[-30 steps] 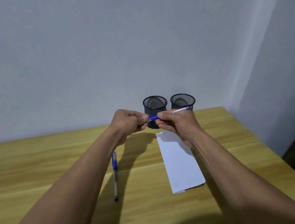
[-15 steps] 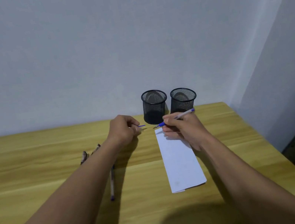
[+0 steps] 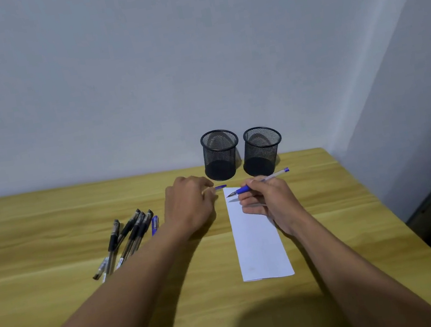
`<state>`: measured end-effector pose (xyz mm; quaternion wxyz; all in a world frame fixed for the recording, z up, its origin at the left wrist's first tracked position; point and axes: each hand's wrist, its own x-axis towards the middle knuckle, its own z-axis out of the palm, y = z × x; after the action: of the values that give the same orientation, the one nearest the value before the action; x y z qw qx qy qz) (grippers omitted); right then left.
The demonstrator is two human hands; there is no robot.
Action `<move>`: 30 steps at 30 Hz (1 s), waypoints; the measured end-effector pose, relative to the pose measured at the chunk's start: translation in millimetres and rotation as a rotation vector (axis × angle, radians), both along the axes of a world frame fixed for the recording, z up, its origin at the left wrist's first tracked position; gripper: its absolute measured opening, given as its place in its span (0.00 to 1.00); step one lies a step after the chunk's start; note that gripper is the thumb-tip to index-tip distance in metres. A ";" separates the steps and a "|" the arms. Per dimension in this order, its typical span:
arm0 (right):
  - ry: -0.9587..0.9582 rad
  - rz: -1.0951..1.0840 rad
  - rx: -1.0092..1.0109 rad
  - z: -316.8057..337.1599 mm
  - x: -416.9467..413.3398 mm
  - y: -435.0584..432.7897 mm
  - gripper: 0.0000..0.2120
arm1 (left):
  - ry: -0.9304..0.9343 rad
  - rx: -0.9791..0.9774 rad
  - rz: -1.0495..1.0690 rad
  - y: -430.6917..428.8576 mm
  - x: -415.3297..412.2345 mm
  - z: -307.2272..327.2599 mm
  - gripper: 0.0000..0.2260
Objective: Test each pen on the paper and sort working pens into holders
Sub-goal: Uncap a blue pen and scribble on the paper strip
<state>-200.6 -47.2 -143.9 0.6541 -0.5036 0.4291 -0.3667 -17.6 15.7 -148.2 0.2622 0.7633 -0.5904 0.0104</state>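
My right hand [image 3: 267, 200] grips an uncapped blue pen [image 3: 260, 181], its tip just above the top left corner of a folded white paper strip [image 3: 259, 244]. My left hand [image 3: 188, 206] rests on the table left of the paper, pinching the blue pen cap [image 3: 219, 187]. Two black mesh holders stand at the wall, the left holder [image 3: 220, 154] and the right holder [image 3: 262, 151], both showing no pens inside. A bunch of several pens [image 3: 127, 238] lies left of my left forearm, one of them blue.
The wooden table [image 3: 49, 234] runs to a grey wall at the back and ends on the right at an edge [image 3: 370, 194] beside a dark floor. My forearms cross the near part of the table.
My hands pulled the cap off the blue pen and came down to the table. The right hand brought the pen tip to the paper's top corner. The view tilted, revealing the bunch of pens.
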 end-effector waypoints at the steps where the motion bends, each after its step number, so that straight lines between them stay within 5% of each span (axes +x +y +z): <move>1: -0.011 -0.008 0.005 -0.4 -0.2 -0.2 0.11 | -0.012 0.023 -0.042 9.0 -4.1 -0.8 0.14; 11: 0.109 -0.021 -0.133 -3.7 2.2 6.3 0.08 | -0.069 0.322 -0.163 39.8 -27.9 1.9 0.25; 16: 0.297 -0.026 -0.334 -5.8 5.0 2.0 0.05 | -0.073 0.353 -0.151 40.2 -30.5 0.3 0.26; 30: 0.333 -0.036 -0.402 -22.9 18.1 -15.2 0.06 | -0.089 0.358 -0.144 38.1 -30.1 -6.1 0.27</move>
<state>-182.5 -62.5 -166.9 0.4547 -0.6690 0.4582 -0.3684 -47.7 53.8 -154.3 0.0960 0.7522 -0.6469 -0.0801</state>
